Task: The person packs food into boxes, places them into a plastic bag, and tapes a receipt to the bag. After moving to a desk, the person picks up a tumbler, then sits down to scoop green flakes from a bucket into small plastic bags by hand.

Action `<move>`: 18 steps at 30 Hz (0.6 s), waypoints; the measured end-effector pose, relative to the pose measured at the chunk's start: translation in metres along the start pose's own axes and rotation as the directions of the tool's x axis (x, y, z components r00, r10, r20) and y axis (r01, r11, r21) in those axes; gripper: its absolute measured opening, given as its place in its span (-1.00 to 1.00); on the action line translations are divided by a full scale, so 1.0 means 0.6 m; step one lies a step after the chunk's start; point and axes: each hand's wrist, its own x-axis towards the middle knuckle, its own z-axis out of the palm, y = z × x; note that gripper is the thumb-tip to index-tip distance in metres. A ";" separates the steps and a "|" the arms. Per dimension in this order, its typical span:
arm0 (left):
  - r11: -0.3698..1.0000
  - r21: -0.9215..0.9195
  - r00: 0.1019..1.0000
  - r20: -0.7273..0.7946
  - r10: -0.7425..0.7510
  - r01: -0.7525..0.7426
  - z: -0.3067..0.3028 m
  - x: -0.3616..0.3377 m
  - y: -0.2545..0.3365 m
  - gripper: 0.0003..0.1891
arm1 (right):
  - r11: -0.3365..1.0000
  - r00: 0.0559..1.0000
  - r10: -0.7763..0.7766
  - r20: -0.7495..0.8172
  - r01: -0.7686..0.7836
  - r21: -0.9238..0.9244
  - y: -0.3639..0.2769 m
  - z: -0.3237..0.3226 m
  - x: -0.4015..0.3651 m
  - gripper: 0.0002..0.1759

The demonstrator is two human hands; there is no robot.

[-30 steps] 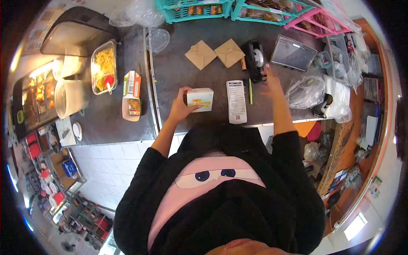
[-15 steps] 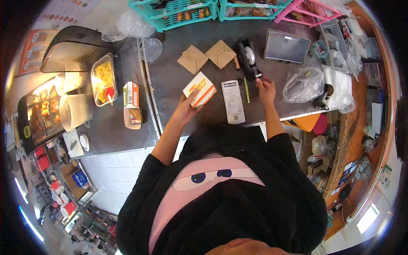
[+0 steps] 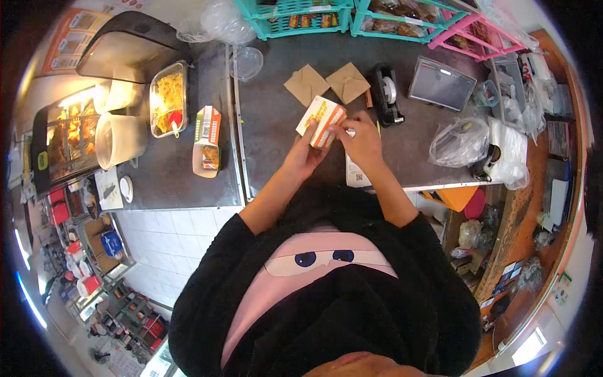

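Nearest you is your own black top [image 3: 339, 289], its pink-and-white panel printed with two blue eyes, and your sleeves end well short of your wrists. At the front edge of the dark counter [image 3: 273, 119] lies a printed receipt [image 3: 358, 171], its upper part covered by your right forearm and hand. Over the counter, just left of the receipt, is the small white box [image 3: 326, 113] with yellow lettering and an orange-patterned side, turned askew. Your left hand [image 3: 304, 156] is clamped on it, the thumb along its near left side. Your right hand [image 3: 363, 139] has its fingertips drawn together against the box's right side; you cannot tell from here whether they pinch anything. Well to your left, an open carton [image 3: 206, 160] holds some food, and to your right sits a clear plastic bag [image 3: 460, 142]. Beyond the box lie two brown paper packets [image 3: 306, 86], side by side, with a black tape dispenser [image 3: 387, 97] near them and a tablet [image 3: 442, 85] further right. Farthest off, turquoise crates [image 3: 301, 9] and a pink crate [image 3: 480, 38] line the back of the counter
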 end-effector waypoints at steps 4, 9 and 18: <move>0.990 -0.134 0.985 0.170 -0.011 0.034 -0.006 -0.027 0.030 -0.45 | 0.977 0.998 -0.043 0.036 0.034 0.210 -0.022 -0.003 0.020 -0.46; 0.894 -0.220 0.860 0.433 -0.268 0.390 -0.039 -0.045 0.061 -0.44 | 0.860 0.883 -0.440 -0.164 0.467 0.205 -0.030 -0.013 0.044 -0.28; 0.391 0.915 0.991 0.051 0.120 -0.094 -0.099 -0.033 0.124 -0.06 | 0.823 0.628 -0.367 0.686 0.563 -0.075 -0.074 0.045 0.034 0.18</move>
